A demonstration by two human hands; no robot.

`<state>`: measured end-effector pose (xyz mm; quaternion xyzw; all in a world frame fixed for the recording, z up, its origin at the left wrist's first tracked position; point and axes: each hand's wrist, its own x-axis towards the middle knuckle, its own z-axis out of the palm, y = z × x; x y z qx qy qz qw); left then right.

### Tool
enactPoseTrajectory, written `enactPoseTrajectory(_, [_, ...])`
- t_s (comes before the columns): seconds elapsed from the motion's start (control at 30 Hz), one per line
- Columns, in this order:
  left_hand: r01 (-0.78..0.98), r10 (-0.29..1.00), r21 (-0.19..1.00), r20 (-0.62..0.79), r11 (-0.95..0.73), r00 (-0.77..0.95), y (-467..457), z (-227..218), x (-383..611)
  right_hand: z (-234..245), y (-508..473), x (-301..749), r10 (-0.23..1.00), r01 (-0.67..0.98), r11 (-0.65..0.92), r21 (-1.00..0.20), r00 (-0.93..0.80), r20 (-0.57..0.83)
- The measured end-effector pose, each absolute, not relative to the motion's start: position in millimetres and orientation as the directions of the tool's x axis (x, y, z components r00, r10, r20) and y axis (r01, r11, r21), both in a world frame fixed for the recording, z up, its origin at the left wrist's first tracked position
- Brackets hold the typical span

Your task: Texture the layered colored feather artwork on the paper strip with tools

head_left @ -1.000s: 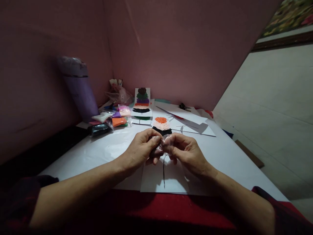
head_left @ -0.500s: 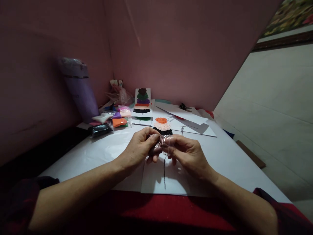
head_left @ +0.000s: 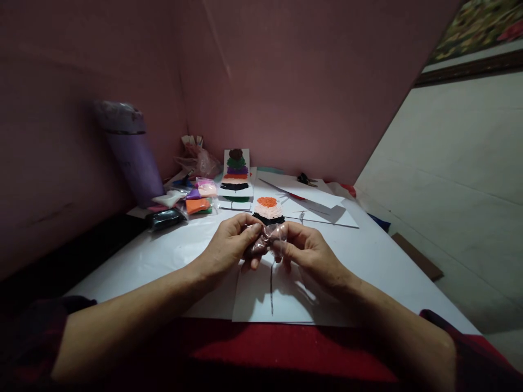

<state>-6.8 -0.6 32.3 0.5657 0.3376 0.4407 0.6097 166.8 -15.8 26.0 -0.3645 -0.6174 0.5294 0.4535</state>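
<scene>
Both hands grip one clear plastic packet (head_left: 258, 247) with brown, clay-like stuff inside. My left hand (head_left: 232, 239) pinches its left part between thumb and fingers. On the other side, my right hand (head_left: 308, 250) is closed on the packet's clear right end. Below them lies a white sheet (head_left: 255, 305) with a dark vertical line drawn on it. Just beyond the packet, orange, pale peach and black textured bands form a layered shape (head_left: 267, 208) on that sheet; the hands cover its lower part.
Several packets of coloured clay, with an orange packet (head_left: 198, 206) and a black packet (head_left: 166, 219), lie at the left. Behind them stands a purple bottle (head_left: 134, 158). A card with coloured layers (head_left: 236, 170) is at the back, near loose papers (head_left: 322, 209) and dark keys (head_left: 305, 179).
The whole view has shifted slightly. Both hands still hold the brown packet, and its clear right end looks a little more spread out.
</scene>
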Motion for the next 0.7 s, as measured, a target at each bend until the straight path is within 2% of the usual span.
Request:
enactPoseTrajectory(0.17, [-0.158,0.938,0.987,0.09,-0.038,0.336,1.4,32.2,-8.8,26.0,-12.2,170.5,0.94,-0.078,0.174,-0.982,-0.284,0.189])
enactPoseTrajectory(0.37, [-0.146,0.939,0.989,0.074,-0.026,0.336,2.5,30.6,-9.0,22.1,-12.7,170.0,0.95,0.01,0.233,-0.972,-0.216,0.225])
enactPoseTrajectory(0.6, [-0.113,0.922,0.993,0.058,-0.015,0.383,0.2,28.3,-4.1,20.1,-17.2,163.1,0.951,-0.038,0.235,-0.971,-0.196,0.238])
enactPoseTrajectory(0.7, [-0.07,0.924,0.997,0.062,-0.038,0.377,-1.7,26.6,-2.4,20.9,-18.8,161.2,0.953,0.021,0.242,-0.97,-0.191,0.234])
